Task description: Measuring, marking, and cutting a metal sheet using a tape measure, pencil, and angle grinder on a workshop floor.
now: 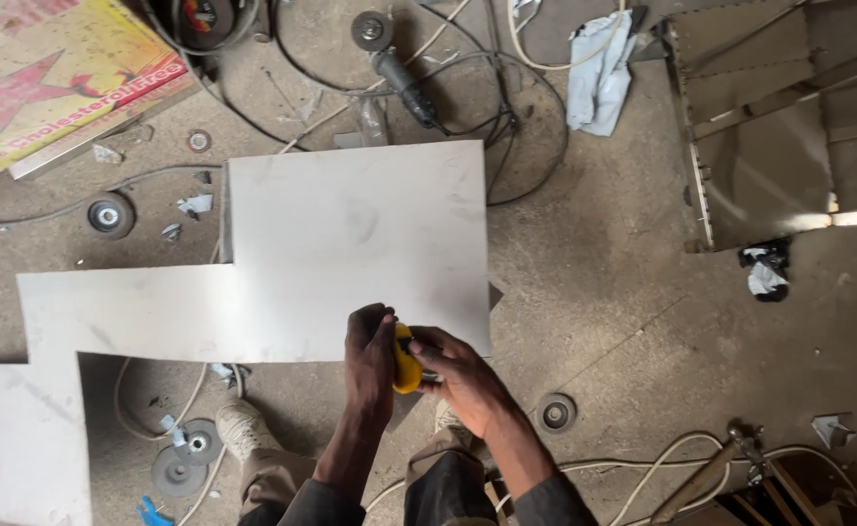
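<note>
Both my hands meet over the near edge of a stepped white metal sheet (351, 244) lying flat on the workshop floor. My left hand (370, 356) wraps around a small yellow object (406, 368), likely a tape measure. My right hand (453, 375) touches the same yellow object from the right side, fingers curled on it. What comes out of the yellow object is hidden between my hands. My legs and a pale shoe (239, 429) show below the sheet.
An angle grinder (404, 83) with black cables lies beyond the sheet. Grinding discs (109, 214) (555, 413) (187, 458) are scattered about. A folded metal box (760, 127) sits at right, a pale cloth (599, 73) at top, a yellow-red printed board (49, 78) at upper left.
</note>
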